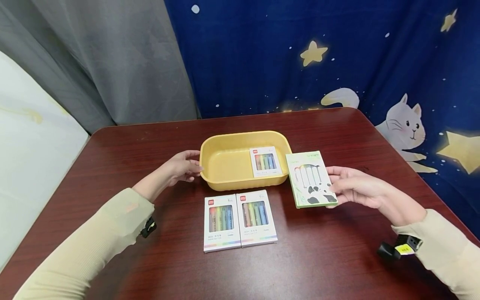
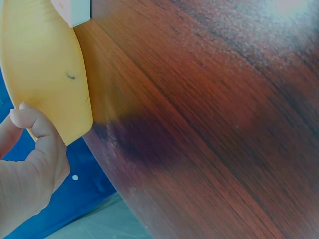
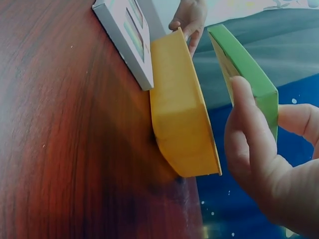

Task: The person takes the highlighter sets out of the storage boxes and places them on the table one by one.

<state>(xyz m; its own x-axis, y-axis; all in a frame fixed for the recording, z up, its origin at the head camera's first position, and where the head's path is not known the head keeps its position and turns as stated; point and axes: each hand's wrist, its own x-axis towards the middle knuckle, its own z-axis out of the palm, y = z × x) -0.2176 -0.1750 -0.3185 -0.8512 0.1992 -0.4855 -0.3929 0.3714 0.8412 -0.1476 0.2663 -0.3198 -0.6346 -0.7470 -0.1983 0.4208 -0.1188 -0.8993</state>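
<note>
My right hand (image 1: 354,187) grips a green-edged white box of pens (image 1: 312,179) with a cow-spot print, thumb on its front and fingers behind. The right wrist view shows this box (image 3: 249,69) raised above the tabletop, beside the tray. At the left end of the yellow plastic tray (image 1: 225,183), my left hand (image 1: 181,168) pinches the rim between thumb and fingers. A small white box of highlighters (image 1: 265,161) lies inside the tray, toward its right end. Two like boxes, a left one (image 1: 222,223) and a right one (image 1: 257,218), lie side by side in front of the tray.
Everything stands on a dark red wooden table (image 1: 157,258) with rounded far corners. Behind its far edge hang a grey curtain (image 1: 127,62) and a blue curtain (image 1: 255,54) with stars and a cat. Each wrist carries a small black camera.
</note>
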